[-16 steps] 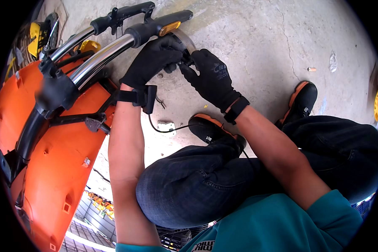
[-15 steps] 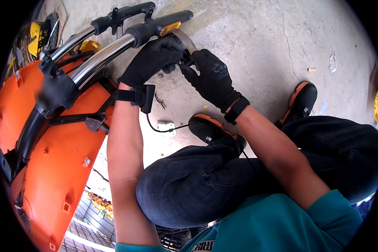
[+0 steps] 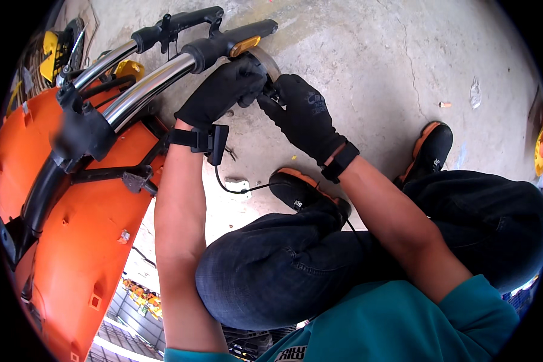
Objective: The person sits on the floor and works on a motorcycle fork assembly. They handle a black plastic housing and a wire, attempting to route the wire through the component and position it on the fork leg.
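Note:
Both my hands wear black gloves and meet at a dark part with a curved grey metal rim (image 3: 265,63). My left hand (image 3: 218,93) is closed around its near left side, fingers curled. From the right, my right hand (image 3: 301,114) pinches the same part between thumb and fingers, which hide most of it. Just beyond my left hand lies a two-legged front fork, with black lower legs (image 3: 226,41) and chrome tubes (image 3: 151,84). An amber reflector (image 3: 245,46) sits on the nearer leg, right above the held part.
A large orange body panel (image 3: 66,223) lies under the fork at left. Yellow parts (image 3: 52,49) stand at the far left. On the concrete floor (image 3: 356,54) are a small orange-tipped piece (image 3: 444,105) and a clear plastic scrap (image 3: 476,93). A cable (image 3: 226,189) hangs from my left wrist strap.
My left hand has shifted slightly right, its fingers curled in closer. The right hand has dropped a little toward me while keeping its pinch. The fork stays in place.

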Demonstrator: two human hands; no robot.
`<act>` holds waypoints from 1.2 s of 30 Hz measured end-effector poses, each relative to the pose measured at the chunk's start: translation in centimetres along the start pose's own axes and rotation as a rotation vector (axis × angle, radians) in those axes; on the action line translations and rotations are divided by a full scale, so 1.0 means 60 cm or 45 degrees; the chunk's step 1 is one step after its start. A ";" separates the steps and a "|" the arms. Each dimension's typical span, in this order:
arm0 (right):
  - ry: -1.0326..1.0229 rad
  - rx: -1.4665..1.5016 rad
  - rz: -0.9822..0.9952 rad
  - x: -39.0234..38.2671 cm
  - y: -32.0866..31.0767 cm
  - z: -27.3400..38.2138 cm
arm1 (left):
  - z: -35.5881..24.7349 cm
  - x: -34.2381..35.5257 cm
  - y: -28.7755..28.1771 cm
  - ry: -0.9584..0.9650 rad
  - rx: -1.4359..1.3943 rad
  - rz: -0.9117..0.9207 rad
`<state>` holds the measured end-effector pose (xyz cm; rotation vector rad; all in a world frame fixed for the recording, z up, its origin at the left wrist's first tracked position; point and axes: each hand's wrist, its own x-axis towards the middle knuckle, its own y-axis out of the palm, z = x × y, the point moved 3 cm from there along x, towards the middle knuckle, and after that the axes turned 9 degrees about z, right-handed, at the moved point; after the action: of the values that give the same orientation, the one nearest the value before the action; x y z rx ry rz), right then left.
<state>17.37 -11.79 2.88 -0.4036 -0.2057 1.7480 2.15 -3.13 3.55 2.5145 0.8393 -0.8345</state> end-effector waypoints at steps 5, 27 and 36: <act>0.183 0.300 0.134 0.001 -0.006 -0.006 | -0.003 0.004 0.005 0.055 -0.035 -0.110; 0.016 -0.229 -0.110 0.002 -0.023 0.019 | -0.011 0.014 0.007 0.048 0.009 -0.066; 0.390 0.270 0.147 -0.004 -0.029 0.017 | -0.012 0.006 0.007 0.040 0.184 -0.027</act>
<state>18.63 -11.57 4.46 -0.5290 0.2243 1.7738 2.94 -2.92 3.95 2.6545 0.8454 -0.8942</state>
